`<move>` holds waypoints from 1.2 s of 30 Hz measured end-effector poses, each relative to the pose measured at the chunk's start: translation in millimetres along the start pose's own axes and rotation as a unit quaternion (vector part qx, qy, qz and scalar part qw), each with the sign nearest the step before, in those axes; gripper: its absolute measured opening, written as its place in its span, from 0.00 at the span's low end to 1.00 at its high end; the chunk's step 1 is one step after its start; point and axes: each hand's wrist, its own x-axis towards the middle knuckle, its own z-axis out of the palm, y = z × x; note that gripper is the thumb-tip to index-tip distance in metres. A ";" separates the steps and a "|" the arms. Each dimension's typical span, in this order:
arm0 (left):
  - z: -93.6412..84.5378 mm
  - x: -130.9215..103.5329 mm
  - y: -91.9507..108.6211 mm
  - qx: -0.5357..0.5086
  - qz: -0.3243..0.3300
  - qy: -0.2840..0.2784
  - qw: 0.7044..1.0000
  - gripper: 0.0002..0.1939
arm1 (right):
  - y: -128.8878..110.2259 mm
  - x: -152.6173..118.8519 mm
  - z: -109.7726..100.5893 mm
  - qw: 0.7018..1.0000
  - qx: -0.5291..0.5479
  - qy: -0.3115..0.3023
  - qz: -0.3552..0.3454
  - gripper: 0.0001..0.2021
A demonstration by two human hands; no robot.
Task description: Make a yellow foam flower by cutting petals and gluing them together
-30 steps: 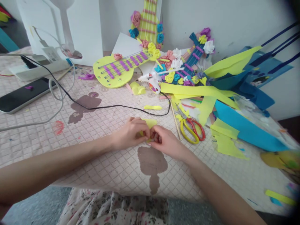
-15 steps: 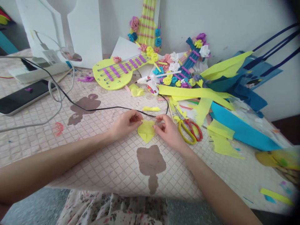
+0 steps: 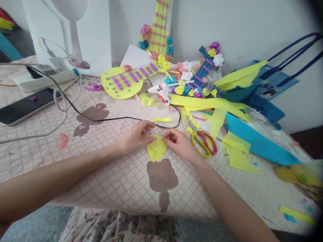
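Yellow paper piece [image 3: 156, 149] is on the quilted cloth [image 3: 121, 181], between the two hands, at its upper left and upper right; both touch it, so neither is clearly nearer. Long axis looks roughly toward and away from the person, pointed end at the near side, folds showing low on it. Left hand [image 3: 136, 137]: thumb on the upper left edge, index finger lifted apart from the thumb; can't tell if the hidden fingers grip. Right hand [image 3: 179, 143]: thumb and index pinching the upper right corner, other fingers curled. Brown patch [image 3: 163, 174] just on the near side of the point. Counts: hands, two; paper piece between them, one; small yellow strip [image 3: 163, 119] beyond the hands, one; scissors [image 3: 202, 139], one pair, to the right of the right hand, handles toward the person; glue gun [image 3: 161, 92], one, farther off; black phone [image 3: 27, 105], one, far left; paper guitars, three: yellow one lying down [image 3: 121, 84], yellow one upright [image 3: 158, 32], blue one [image 3: 204, 70]. Paper flowers [image 3: 187, 75]: many, overlapping, no exact count.
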 end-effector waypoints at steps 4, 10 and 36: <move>-3.1 -0.6 3.1 -0.090 -0.027 -0.033 0.995 0.23 | -5.1 -4.7 -1.8 0.995 0.092 0.017 -0.024 0.04; -8.6 -2.5 13.4 -0.269 -0.085 -0.140 0.949 0.20 | -8.1 -8.3 5.5 0.965 0.257 0.050 -0.023 0.07; -27.3 5.4 6.3 -0.263 -0.214 -0.129 0.932 0.15 | -12.0 -15.3 2.6 0.979 0.200 -0.040 0.000 0.07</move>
